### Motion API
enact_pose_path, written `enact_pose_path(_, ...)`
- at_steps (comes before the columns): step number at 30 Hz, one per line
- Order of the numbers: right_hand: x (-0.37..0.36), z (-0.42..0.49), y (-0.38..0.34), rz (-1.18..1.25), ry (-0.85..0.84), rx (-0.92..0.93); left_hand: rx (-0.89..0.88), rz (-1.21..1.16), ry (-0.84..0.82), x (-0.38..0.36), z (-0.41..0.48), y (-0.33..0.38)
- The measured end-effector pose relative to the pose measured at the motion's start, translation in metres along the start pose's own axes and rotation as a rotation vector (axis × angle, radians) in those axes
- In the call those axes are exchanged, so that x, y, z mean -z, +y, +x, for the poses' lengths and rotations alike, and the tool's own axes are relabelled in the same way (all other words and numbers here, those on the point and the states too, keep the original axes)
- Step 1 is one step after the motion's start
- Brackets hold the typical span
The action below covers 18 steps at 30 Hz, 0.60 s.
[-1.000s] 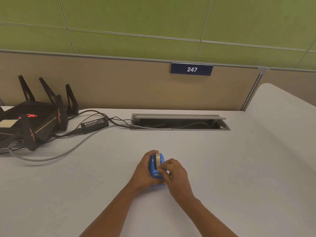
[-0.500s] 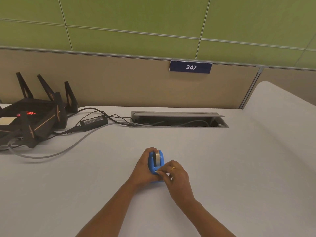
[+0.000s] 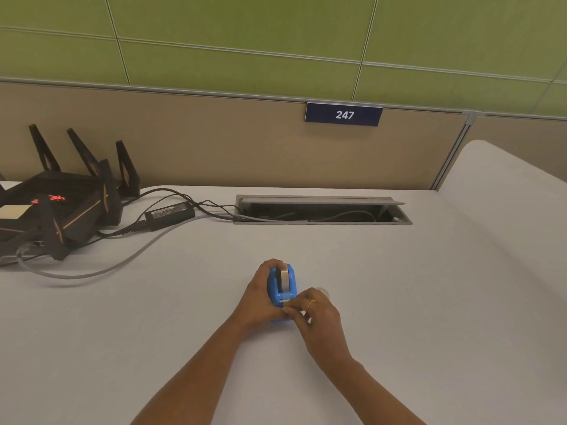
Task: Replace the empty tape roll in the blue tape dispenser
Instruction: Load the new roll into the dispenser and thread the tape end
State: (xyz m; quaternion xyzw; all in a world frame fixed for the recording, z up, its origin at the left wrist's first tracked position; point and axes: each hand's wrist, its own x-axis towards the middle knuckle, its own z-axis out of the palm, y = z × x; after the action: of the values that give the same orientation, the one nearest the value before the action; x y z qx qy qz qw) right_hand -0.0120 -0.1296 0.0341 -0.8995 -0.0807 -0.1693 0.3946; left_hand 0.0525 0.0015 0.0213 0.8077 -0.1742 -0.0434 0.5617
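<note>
**Tape end at the near lip of the dispenser**

The dispenser [image 3: 282, 289] stands on the table [image 3: 399, 302] at centre, its long axis running near to far, cutter end toward the person. A roll [image 3: 286, 279] sits in its cradle. The left hand [image 3: 260, 297] wraps the left side and far end, clenched on the body. The right hand [image 3: 319, 314] lies just right of the near end, thumb and forefinger pinched at the lip, apparently on the tape end; the strip itself is too small to confirm. The right hand is thus nearer the cutter. A pale object [image 3: 324, 291], possibly the old core, shows just beyond the right hand.
</note>
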Motion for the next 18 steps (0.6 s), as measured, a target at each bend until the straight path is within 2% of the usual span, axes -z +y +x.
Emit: enact_pose_path(18,-0.005,-0.003,0.007,-0.044,0.005,0.036,0.005,0.019,-0.025,0.001,-0.006,0.011)
